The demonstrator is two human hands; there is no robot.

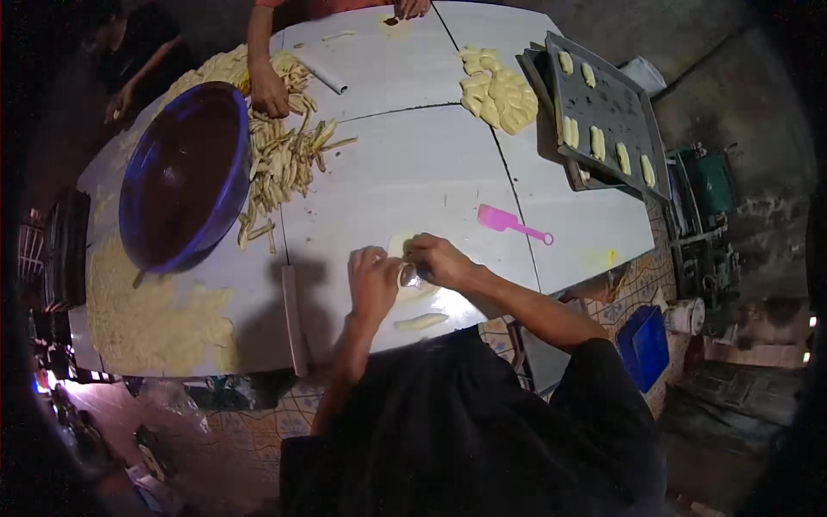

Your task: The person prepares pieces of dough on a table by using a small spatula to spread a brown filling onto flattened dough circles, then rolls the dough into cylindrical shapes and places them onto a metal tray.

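Close to the table's near edge, my left hand (373, 280) and my right hand (441, 261) meet over a flat pale piece of dough (401, 243). The fingers of both hands are bent and closed on its edges. A curled pale rim and a shiny patch show between the hands; I cannot make out what they are. A small finger-shaped roll of dough (420, 321) lies just in front of me, apart from my hands. To the right lies a pink plastic scraper (498, 218). On the left, a rolling pin (294, 319) reaches over the near edge.
A large blue basin (241, 146) with a dark brown inside stands left, beside a heap of brownish-yellow strips (280, 159). A co-worker's hand (270, 93) touches the heap. Cut dough pieces (500, 93) lie at the back. Dark baking trays (607, 108) with several rolls overhang the right edge.
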